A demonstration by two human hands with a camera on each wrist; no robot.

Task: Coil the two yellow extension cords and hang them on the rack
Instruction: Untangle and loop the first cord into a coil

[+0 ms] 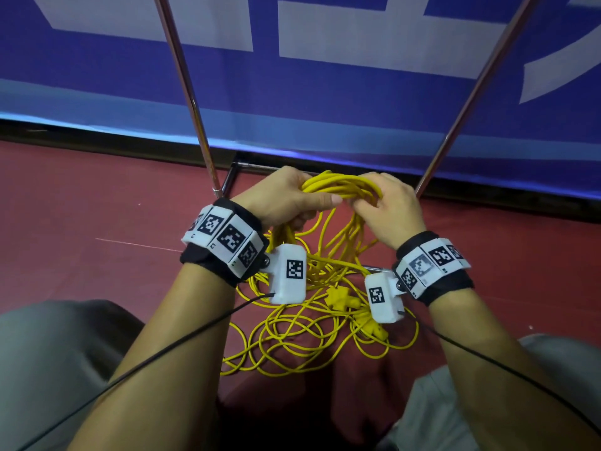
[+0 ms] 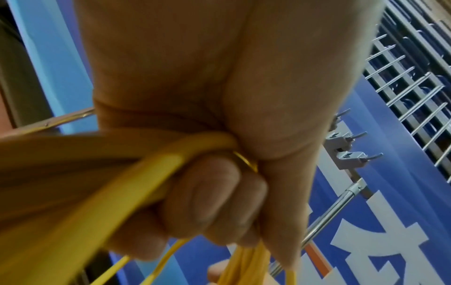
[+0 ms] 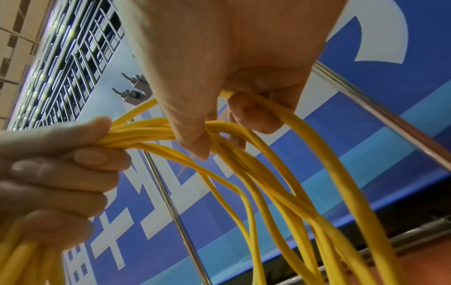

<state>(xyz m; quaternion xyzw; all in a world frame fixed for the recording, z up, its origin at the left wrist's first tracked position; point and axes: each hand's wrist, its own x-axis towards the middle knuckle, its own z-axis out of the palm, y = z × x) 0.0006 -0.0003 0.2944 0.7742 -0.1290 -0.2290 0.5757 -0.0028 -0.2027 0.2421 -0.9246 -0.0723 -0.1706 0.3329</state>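
Red floor (image 1: 97, 203) is backed by a blue banner (image 1: 325, 102). Yellow cord loops (image 1: 341, 187) are gripped in the curled left hand (image 1: 286, 196) and pinched by the right hand (image 1: 387, 206) between the rack poles (image 1: 192, 102); loose cord (image 1: 292, 336) is piled below.

No legible words or numbers appear anywhere. The blue banner (image 1: 325, 102) carries large white strokes — cropped characters, unreadable. The white wrist-camera housings (image 1: 290, 277) and wristbands (image 1: 224, 237) bear black-and-white square code markers — patterns, not text.
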